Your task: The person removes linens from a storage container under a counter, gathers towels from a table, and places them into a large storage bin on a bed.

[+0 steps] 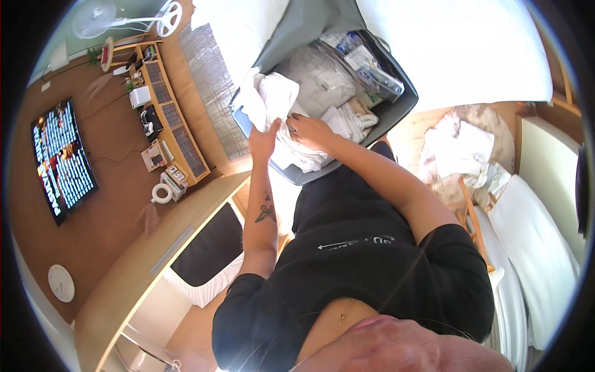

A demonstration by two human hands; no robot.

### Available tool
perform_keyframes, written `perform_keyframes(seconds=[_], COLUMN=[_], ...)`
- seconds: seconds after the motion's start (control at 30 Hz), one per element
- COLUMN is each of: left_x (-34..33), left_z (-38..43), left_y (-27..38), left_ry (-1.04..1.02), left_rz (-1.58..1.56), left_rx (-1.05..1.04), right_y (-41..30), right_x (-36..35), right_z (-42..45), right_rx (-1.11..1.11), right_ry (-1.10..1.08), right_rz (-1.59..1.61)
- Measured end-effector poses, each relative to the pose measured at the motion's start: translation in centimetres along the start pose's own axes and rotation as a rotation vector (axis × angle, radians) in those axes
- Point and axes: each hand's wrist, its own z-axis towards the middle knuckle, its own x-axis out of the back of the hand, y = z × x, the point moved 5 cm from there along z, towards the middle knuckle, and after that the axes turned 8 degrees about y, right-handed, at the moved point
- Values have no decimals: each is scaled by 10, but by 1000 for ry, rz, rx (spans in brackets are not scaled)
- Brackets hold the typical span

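A grey fabric storage box [400, 104] stands before me with its lid folded back. My left hand [264, 139] grips a bundle of white cloth [279, 93] at the box's near left side, thumb on top. Against the same white fabric, my right hand [309, 131] has its fingers curled; a ring shows on one finger. Folded white cloths [348, 121] lie to the right of that hand inside the box. Behind them is a clear plastic bag with white contents [318, 76]. Several plastic-wrapped packages [372, 69] fill the far right corner.
Bright white bedding [455, 51] spreads behind the box. A wooden sideboard [174, 123] with several items stands left, near a wall-mounted television [65, 160]. A wooden wardrobe or cabinet edge [153, 260] runs close on my left. White cloths [460, 151] lie on a furry round rug [497, 125] at right.
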Motion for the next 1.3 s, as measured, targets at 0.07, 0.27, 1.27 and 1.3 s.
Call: perform_keyframes(seconds=[0.07, 0.27, 1.27, 1.3], left_x=[1, -2, -29, -24], left_z=[-4, -9, -44, -47], left_y=[10, 1, -154, -175], left_ry=[-25, 37, 16, 21], left_rz=[-63, -282, -1228, -1267], left_rx=[26, 125, 414, 453], right_y=[9, 38, 158, 153], right_x=[0, 3, 82, 79], right_z=[3, 13, 12, 13], right_rx=[41, 178, -474, -468], right_ry=[36, 61, 181, 178], right_rz=[43, 180, 52, 72])
